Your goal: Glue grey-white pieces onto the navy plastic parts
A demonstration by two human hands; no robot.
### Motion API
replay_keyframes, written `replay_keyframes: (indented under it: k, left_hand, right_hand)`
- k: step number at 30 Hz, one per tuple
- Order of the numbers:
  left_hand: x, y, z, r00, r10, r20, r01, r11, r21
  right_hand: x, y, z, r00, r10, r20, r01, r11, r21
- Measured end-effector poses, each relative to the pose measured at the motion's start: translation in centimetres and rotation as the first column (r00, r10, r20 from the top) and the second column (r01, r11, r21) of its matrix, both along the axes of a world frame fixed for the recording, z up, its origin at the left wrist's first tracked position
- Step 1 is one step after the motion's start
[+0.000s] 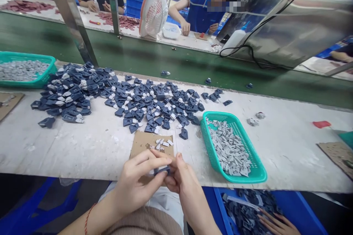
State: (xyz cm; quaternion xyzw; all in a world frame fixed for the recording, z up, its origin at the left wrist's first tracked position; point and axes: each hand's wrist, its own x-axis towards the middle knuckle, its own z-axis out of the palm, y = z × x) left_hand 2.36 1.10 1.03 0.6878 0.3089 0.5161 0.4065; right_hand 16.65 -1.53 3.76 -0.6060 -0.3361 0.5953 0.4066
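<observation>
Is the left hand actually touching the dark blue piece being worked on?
Touching. The head view shows the left hand gripping the dark blue piece, which sits between its thumb and fingers with no gap showing.

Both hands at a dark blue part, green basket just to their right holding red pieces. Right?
Not red: the pieces in that green basket are light gray, as the head view shows. The rest holds: left hand and right hand are at a dark blue part.

White worktable (91,147), loose heap of dark blue parts (162,96), two green baskets (207,148), brown cardboard (140,142), small red piece (321,124)
</observation>
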Motion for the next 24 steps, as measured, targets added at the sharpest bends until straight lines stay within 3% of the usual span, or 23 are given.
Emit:
replay_keyframes:
  k: [4,9,12,14,16,18,21,24]
  left_hand:
    - [0.1,0.6,-0.1,0.999,-0.037,0.024,0.036,0.998,0.047]
    - [0.8,0.8,-0.7,0.992,-0.092,0.081,0.092,0.996,0.011]
    - [0.6,1.8,-0.7,0.995,-0.084,0.052,0.087,0.994,-0.059]
    - [0.0,3.2,-0.4,0.999,-0.037,-0.002,0.037,0.993,-0.109]
    - [-0.9,5.6,0.2,0.994,0.044,-0.096,-0.059,0.986,-0.159]
    - [-1.7,8.8,0.8,0.972,0.116,-0.203,-0.159,0.965,-0.209]
    - [-2.5,14.8,1.7,0.903,0.186,-0.386,-0.28,0.938,-0.203]
    - [-2.6,21.6,2.3,0.807,0.239,-0.539,-0.357,0.926,-0.123]
  right_hand:
    - [-0.2,-0.2,-0.3,0.999,-0.035,-0.007,0.035,0.997,-0.065]
    - [0.3,-0.5,-0.3,0.996,0.031,0.08,-0.033,0.999,0.018]
    - [3.3,0.3,0.6,0.953,0.106,0.284,-0.146,0.982,0.123]
    - [6.9,1.6,1.1,0.857,0.007,0.515,-0.132,0.969,0.207]
    - [11.4,3.3,1.0,0.655,-0.141,0.743,-0.104,0.956,0.273]
    - [15.6,5.2,0.4,0.433,-0.107,0.895,-0.17,0.965,0.198]
    - [19.7,7.8,-0.7,0.367,-0.037,0.929,-0.246,0.96,0.135]
    - [21.0,9.3,-1.5,0.349,0.026,0.937,-0.324,0.941,0.094]
